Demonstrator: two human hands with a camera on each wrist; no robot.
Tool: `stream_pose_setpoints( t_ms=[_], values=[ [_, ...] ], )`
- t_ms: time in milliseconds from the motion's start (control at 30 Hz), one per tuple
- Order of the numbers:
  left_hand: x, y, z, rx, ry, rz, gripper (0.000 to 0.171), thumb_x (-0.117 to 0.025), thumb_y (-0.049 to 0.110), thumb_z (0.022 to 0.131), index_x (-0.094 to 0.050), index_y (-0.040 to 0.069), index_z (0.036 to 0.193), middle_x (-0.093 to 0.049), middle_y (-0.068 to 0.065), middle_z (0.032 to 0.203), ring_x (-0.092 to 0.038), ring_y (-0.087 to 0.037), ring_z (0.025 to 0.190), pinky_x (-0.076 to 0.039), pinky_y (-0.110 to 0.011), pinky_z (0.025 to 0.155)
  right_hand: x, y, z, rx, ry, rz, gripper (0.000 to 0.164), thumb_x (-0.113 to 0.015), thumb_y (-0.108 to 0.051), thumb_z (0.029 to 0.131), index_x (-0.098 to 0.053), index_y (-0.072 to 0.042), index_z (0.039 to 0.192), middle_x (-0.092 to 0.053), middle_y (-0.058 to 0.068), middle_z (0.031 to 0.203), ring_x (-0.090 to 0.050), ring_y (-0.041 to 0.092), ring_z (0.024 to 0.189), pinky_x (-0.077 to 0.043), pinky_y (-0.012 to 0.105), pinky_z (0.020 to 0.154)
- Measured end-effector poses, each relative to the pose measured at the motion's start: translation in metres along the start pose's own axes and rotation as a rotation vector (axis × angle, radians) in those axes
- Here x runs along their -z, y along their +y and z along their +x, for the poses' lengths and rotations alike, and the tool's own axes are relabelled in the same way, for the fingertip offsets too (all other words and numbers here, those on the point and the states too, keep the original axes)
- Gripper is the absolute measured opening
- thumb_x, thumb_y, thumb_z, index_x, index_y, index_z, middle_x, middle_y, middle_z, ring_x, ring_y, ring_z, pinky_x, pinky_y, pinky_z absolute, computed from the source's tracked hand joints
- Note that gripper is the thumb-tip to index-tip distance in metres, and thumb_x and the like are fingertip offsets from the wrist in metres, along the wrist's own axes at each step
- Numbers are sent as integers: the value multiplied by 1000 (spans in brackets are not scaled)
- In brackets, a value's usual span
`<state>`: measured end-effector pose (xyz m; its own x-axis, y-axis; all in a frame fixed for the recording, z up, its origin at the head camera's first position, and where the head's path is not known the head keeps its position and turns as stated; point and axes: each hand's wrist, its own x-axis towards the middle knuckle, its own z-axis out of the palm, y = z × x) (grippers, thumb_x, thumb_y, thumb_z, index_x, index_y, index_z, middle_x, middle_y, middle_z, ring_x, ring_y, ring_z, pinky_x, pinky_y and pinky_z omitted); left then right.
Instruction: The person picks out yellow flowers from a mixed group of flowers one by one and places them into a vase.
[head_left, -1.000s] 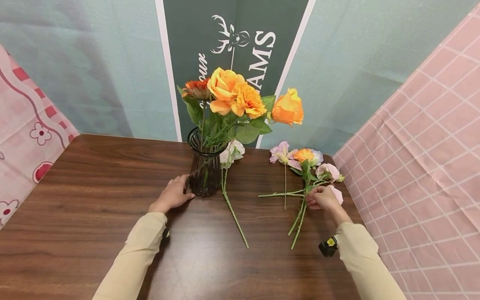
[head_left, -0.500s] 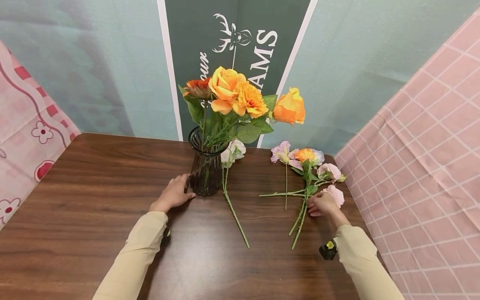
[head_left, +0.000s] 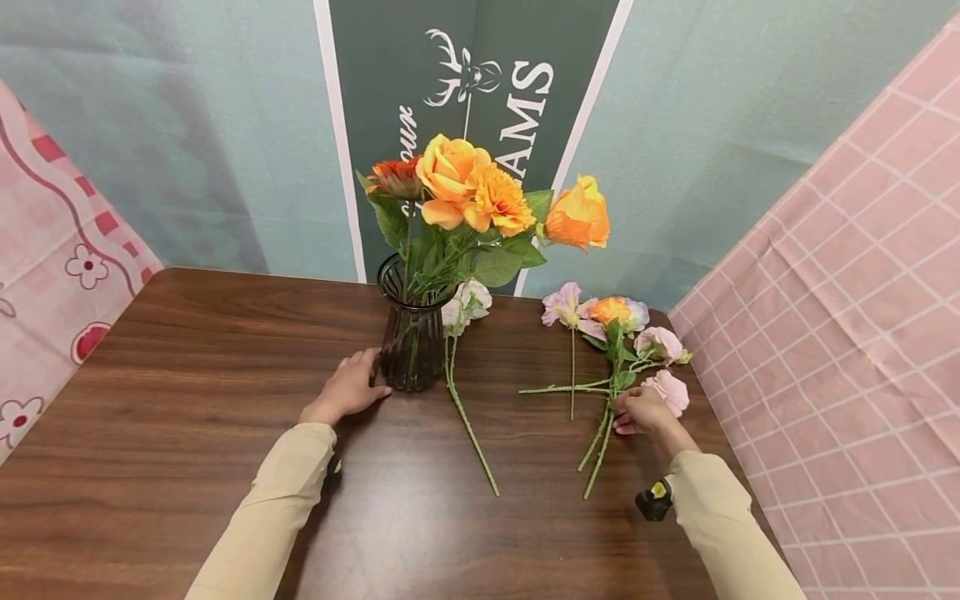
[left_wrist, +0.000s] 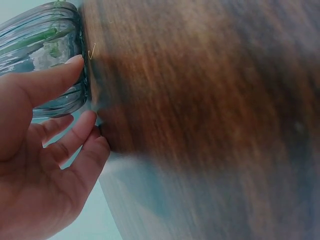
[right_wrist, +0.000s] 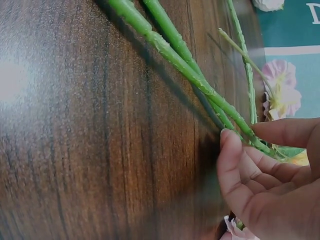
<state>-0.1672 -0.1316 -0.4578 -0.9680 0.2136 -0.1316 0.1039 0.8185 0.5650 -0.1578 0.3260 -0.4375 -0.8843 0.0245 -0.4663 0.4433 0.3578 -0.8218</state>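
A dark ribbed glass vase (head_left: 411,354) stands near the back of the table, holding orange and red flowers (head_left: 450,171) with green leaves. My left hand (head_left: 348,385) rests beside its base. In the left wrist view the thumb lies along the glass (left_wrist: 60,97) and the loosely bent fingers reach to the tabletop. At the right, my right hand (head_left: 643,410) has thumb and fingertips on either side of a green flower stem (right_wrist: 220,100), pinching it. A second stem (head_left: 592,446) crosses beside it. Which bloom the pinched stem carries is hard to tell.
A white flower (head_left: 468,307) lies just right of the vase, its stem pointing to the front. Around the right hand lie a lilac flower (head_left: 564,307), an orange one (head_left: 611,311) and pink ones (head_left: 660,343). Pink grid cloth (head_left: 847,292) borders the table's right side.
My right hand has shifted slightly down along the stems, and more of the lower pink flower shows behind it. My left hand and the vase have stayed put.
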Motion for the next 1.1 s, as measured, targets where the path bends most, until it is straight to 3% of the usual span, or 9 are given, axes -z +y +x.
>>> stream_pose_setpoints(
  t_ms=[333,1100],
  values=[
    [-1,0,1,5,-6,-3,67,-64,21,86,-29,-4,138,-50,-22,109,-39,-40,112,-37,-51,85,3,1,-1,-15,-48,82,9,-40,10,84,-46,12,90,-53,7,68,-55,13,51,-48,25,52],
    [0,0,0,-1,4,9,67,-65,21,85,-30,-4,137,-51,-20,105,-41,-39,109,-37,-50,85,10,-1,-2,-70,-153,180,17,-43,9,85,-60,5,82,-55,6,67,-59,13,56,-51,26,58]
  ],
)
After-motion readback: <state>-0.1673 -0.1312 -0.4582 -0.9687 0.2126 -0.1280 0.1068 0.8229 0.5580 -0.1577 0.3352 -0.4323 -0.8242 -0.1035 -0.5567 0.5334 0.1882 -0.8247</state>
